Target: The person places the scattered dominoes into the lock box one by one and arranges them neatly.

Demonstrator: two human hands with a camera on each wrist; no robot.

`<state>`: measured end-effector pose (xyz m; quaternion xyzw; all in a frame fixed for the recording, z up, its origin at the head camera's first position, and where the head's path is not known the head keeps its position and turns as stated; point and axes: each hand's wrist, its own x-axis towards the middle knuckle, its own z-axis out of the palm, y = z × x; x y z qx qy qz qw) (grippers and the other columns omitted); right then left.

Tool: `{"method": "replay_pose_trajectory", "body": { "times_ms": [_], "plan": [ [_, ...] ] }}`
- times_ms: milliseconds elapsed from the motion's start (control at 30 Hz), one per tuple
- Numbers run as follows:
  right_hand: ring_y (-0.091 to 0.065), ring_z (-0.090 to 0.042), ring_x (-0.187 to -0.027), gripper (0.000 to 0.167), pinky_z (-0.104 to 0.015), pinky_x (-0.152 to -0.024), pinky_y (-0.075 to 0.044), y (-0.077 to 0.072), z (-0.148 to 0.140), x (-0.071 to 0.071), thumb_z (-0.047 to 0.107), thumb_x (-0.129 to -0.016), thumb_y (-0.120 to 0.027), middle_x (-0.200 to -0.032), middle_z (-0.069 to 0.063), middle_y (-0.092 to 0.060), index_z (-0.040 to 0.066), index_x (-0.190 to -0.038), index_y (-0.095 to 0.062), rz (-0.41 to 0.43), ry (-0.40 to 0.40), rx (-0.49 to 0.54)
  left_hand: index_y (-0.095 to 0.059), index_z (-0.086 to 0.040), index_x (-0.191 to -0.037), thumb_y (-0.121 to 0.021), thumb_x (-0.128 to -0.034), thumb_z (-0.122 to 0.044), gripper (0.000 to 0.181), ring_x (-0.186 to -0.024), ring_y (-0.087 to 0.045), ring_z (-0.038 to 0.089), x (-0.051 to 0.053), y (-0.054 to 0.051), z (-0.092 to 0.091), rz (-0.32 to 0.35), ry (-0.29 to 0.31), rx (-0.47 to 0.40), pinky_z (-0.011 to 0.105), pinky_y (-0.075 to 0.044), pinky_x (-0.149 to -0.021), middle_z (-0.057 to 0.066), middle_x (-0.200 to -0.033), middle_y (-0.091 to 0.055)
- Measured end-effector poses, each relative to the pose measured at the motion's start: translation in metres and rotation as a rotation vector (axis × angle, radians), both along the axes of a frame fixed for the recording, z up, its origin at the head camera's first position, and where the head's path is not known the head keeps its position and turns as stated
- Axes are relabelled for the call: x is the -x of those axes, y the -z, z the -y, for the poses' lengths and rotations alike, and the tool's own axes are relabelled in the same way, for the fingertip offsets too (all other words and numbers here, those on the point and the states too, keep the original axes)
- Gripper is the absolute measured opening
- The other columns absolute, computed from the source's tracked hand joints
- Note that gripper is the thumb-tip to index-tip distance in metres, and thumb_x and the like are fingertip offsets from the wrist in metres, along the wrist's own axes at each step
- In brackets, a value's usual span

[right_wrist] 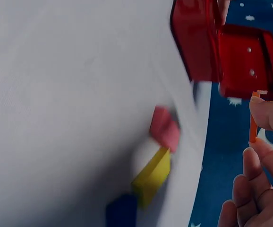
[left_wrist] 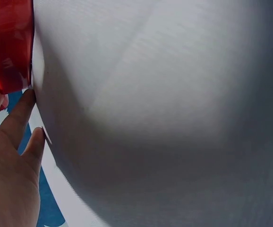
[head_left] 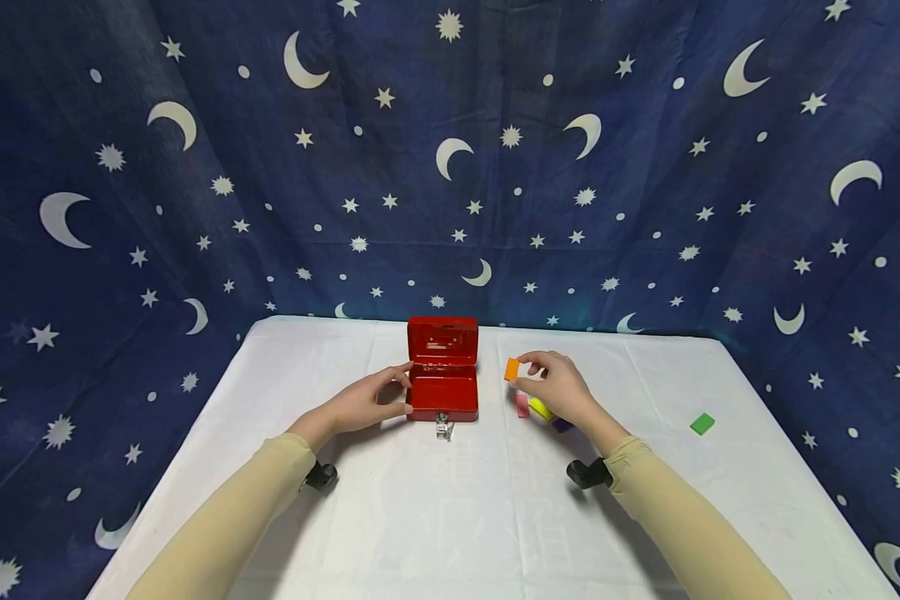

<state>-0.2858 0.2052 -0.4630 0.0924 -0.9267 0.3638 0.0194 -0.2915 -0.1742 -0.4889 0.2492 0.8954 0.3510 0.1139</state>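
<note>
A red metal cash box [head_left: 442, 414] stands on the white-covered table with its lid [head_left: 442, 333] raised; no items show inside. My left hand [head_left: 369, 398] rests against the box's left side, fingers spread toward the back and thumb near the front corner. In the left wrist view, the left hand's fingers [left_wrist: 21, 113] lie along the box wall. My right hand [head_left: 558, 385] holds up an orange block [head_left: 512, 369], pinched between thumb and fingertips, to the right of the box. Below that hand lie a pink block [right_wrist: 165, 128], a yellow block [right_wrist: 153, 177] and a dark blue block [right_wrist: 121, 210].
A green block [head_left: 702, 423] lies apart on the right side of the table [head_left: 420, 525]. Small silver metal pieces [head_left: 442, 427] hang at the box's front. Behind the table is a dark blue cloth [head_left: 390, 275] with moons and stars.
</note>
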Motion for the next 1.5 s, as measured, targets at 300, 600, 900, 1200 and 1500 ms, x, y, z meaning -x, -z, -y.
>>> {"method": "replay_pose_trajectory", "body": {
  "times_ms": [300,600,900,1200,1500],
  "plan": [
    [-0.049,-0.025,-0.093,0.046,-0.037,-0.074,-0.044,-0.003,0.034,0.002,0.035,-0.085,-0.084,-0.097,-0.003,-0.059,0.016,-0.125,-0.071,0.008,-0.036,-0.001,-0.055,-0.028,-0.116,-0.075,-0.0925,-0.044,0.035,-0.150,-0.032,0.019,0.000,0.002,0.001,0.035,-0.012,-0.031,0.054,-0.027,-0.119,-0.012,-0.164,-0.032],
    [-0.047,-0.022,-0.094,0.043,-0.036,-0.073,-0.043,-0.008,0.072,0.005,0.039,-0.082,-0.086,-0.099,-0.006,-0.064,0.024,-0.120,-0.075,-0.006,-0.080,-0.041,-0.055,-0.027,-0.117,-0.075,-0.0927,-0.043,0.036,-0.149,-0.033,0.020,0.000,0.002,0.000,0.054,-0.025,-0.028,0.056,-0.027,-0.119,-0.012,-0.164,-0.032],
    [-0.048,-0.018,-0.098,0.043,-0.035,-0.076,-0.048,-0.008,0.103,0.012,0.037,-0.080,-0.088,-0.101,0.003,-0.062,0.025,-0.120,-0.076,-0.002,-0.105,-0.077,-0.054,-0.025,-0.119,-0.074,-0.0930,-0.043,0.037,-0.148,-0.035,0.020,0.000,0.002,-0.002,0.054,-0.020,-0.030,0.056,-0.027,-0.119,-0.010,-0.164,-0.032],
    [-0.048,-0.018,-0.098,0.046,-0.035,-0.080,-0.047,-0.003,0.123,0.016,0.039,-0.079,-0.088,-0.099,0.003,-0.061,0.025,-0.121,-0.076,0.004,-0.133,-0.145,-0.054,-0.028,-0.117,-0.074,-0.0935,-0.043,0.035,-0.149,-0.034,0.020,0.001,0.002,-0.002,0.054,-0.012,-0.040,0.056,-0.025,-0.119,-0.010,-0.164,-0.032],
    [-0.051,-0.021,-0.102,0.042,-0.039,-0.090,-0.047,0.006,0.138,0.021,0.040,-0.080,-0.087,-0.112,-0.001,-0.069,0.021,-0.117,-0.077,-0.008,-0.179,-0.248,-0.054,-0.027,-0.117,-0.074,-0.0942,-0.040,0.033,-0.149,-0.033,0.018,0.001,0.000,-0.001,0.054,0.000,-0.058,0.052,-0.025,-0.120,-0.010,-0.164,-0.032]
  ]
}}
